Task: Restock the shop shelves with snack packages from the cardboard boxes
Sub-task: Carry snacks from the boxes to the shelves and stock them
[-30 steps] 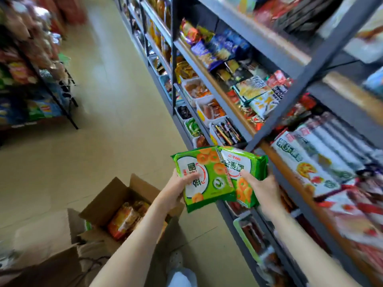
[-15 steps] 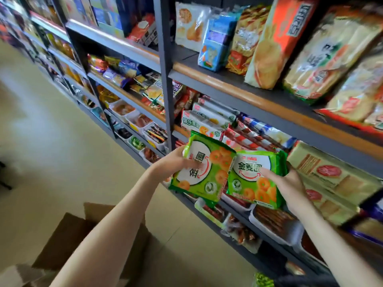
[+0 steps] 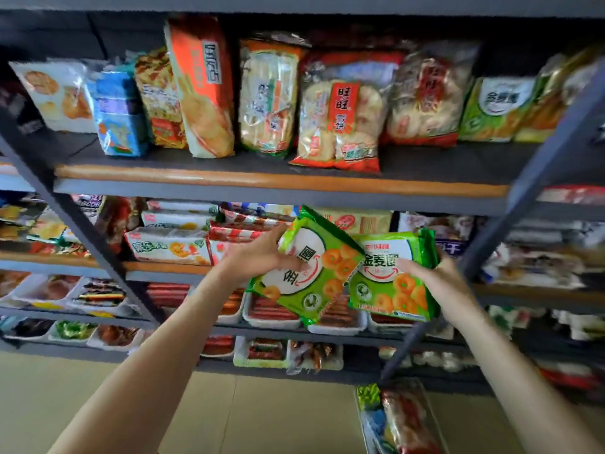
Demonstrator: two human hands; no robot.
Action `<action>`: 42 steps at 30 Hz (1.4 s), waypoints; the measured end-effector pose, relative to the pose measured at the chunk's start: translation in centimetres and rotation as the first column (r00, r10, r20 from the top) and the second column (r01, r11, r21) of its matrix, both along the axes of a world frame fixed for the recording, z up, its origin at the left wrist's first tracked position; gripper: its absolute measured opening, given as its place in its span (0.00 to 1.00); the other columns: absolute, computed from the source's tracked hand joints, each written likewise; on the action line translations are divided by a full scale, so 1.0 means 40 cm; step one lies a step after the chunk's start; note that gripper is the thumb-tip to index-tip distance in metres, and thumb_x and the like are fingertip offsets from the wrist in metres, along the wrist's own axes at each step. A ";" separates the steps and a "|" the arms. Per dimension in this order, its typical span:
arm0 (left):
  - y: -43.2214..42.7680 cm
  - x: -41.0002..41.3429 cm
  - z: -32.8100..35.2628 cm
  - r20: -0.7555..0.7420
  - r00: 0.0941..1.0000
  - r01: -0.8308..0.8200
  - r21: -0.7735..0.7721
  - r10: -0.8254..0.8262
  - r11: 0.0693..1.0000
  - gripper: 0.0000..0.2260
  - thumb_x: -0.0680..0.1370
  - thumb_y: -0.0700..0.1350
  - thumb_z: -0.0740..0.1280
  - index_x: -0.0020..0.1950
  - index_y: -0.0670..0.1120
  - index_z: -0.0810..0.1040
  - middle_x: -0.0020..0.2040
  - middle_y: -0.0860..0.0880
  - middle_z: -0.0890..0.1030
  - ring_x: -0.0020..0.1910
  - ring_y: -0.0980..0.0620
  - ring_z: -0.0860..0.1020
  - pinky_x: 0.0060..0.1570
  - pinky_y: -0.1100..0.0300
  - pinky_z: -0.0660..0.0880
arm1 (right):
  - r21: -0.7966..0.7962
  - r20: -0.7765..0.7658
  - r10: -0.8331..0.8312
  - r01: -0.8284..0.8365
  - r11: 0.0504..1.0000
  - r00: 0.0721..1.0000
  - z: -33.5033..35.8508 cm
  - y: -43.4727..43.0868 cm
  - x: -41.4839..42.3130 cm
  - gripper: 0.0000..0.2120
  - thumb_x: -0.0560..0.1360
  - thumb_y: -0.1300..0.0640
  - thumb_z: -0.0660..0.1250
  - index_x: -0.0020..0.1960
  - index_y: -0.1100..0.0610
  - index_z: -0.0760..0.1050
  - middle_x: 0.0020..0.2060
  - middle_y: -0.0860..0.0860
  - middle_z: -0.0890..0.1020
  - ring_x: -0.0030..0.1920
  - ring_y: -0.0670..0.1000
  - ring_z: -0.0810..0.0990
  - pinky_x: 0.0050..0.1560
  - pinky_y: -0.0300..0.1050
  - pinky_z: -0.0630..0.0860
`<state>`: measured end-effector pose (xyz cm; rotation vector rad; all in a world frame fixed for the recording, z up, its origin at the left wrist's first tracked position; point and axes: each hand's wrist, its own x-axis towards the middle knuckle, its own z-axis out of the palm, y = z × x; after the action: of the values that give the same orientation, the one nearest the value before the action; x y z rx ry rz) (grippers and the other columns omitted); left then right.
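I hold two green snack packs with orange rings printed on them, in front of the shop shelves. My left hand grips the tilted left green pack by its upper left edge. My right hand grips the upright right green pack from its right side, thumb across the front. The two packs overlap slightly in the middle. A matching green pack stands on the upper shelf at the right. No cardboard box is in view.
The upper shelf carries a row of standing snack bags, among them a red-and-white rice cracker bag. Lower shelves hold flat packs and white trays of snacks. Dark slanted uprights frame the bay. More packs lie near the tan floor.
My view has swung from along the aisle to face the shelves squarely. Both hands have carried the green packs up and to the right. The cardboard box has dropped out of view.
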<state>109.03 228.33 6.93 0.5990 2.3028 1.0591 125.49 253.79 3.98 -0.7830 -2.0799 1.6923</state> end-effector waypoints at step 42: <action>1.328 0.498 0.402 -0.665 0.731 0.140 0.368 0.154 0.919 0.28 0.71 0.51 0.74 0.66 0.47 0.65 0.37 0.53 0.72 0.39 0.48 0.74 0.34 0.56 0.64 | -0.318 -0.647 -0.488 0.375 0.871 0.586 0.351 1.171 0.489 0.14 0.72 0.63 0.70 0.54 0.49 0.77 0.43 0.42 0.85 0.44 0.46 0.84 0.43 0.45 0.81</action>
<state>128.94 281.47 23.01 1.3436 2.6998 1.5203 145.04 300.65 18.02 -0.4864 -1.1147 1.5258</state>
